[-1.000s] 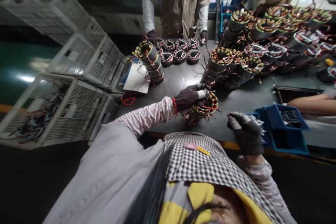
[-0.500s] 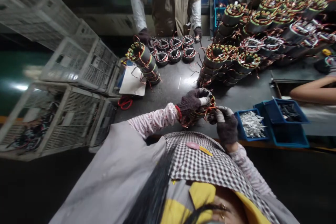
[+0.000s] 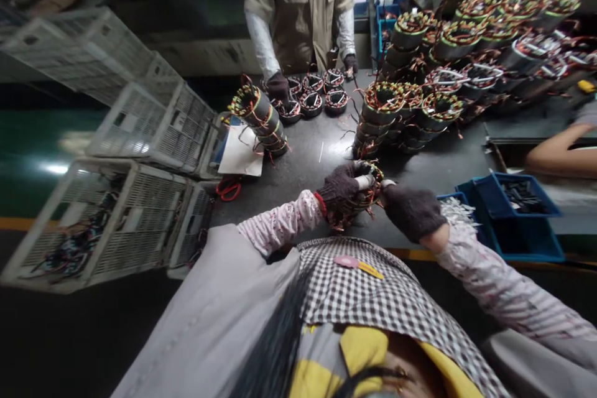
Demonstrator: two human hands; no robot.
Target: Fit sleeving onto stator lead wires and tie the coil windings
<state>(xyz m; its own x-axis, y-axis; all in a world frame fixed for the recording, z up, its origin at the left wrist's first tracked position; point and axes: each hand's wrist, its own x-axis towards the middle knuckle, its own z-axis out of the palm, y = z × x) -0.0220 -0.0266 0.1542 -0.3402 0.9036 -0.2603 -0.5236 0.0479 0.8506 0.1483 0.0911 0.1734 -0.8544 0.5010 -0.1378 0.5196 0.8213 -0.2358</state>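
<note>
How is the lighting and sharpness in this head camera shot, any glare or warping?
Head view: dim overall, with a bright glare patch on the dark table beyond the hands. Wide-lens warping bends the white crates at left and tilts the stacks of wound coils. The left hand and right hand look fairly sharp; the edges are soft.

At the centre of the frame, the left hand [image 3: 342,189] in a dark knit glove closes its grip over a wound stator [image 3: 361,196] with red and copper wires, at the near edge of the dark worktop [image 3: 317,155]. The gloved right hand [image 3: 410,211] touches the stator's right side. Blue bins [image 3: 513,211] sit at right. Stacked stators [image 3: 420,87] fill the upper right; white crates [image 3: 130,137] stand at left. A co-worker's gloved hand [image 3: 278,85] rests by small coils at top centre.
</note>
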